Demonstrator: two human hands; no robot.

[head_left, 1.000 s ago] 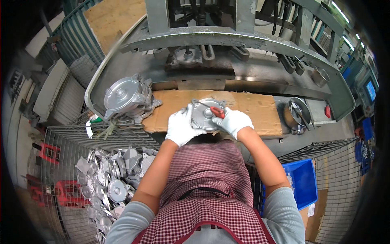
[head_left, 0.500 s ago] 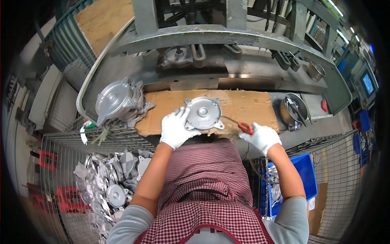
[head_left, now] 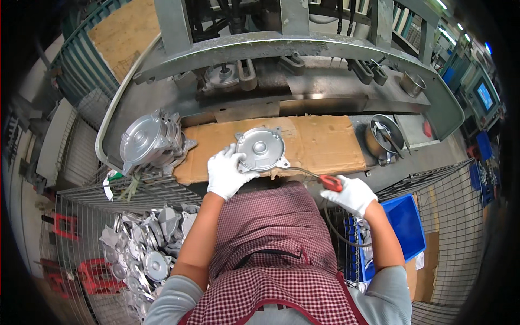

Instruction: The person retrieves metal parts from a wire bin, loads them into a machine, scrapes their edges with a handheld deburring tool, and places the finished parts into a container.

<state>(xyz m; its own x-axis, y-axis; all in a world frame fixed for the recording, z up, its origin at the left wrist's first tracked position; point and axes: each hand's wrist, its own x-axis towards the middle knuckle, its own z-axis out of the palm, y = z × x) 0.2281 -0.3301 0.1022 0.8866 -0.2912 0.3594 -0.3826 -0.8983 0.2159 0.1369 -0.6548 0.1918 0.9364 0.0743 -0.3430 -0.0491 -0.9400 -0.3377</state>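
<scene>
A round silver cast-metal cover with bolt lugs lies face up on brown cardboard at the bench's front edge. Wearing a white glove, my left hand grips the cover's left rim. My right hand, also gloved, is closed round the red handle of a tool with a thin bent metal shaft. The shaft's tip meets the cover's edge near its lower right lug. Exactly what kind of tool it is I cannot tell.
Stacked covers stand left of the cardboard. A metal pot holding tools sits to its right. Below left, a wire basket holds heaped castings; a blue bin is at lower right. The press frame spans the back.
The tool's tip has moved from the cover's right side down to its lower right lug. My right hand is slightly lower. The whole view has shifted a little.
</scene>
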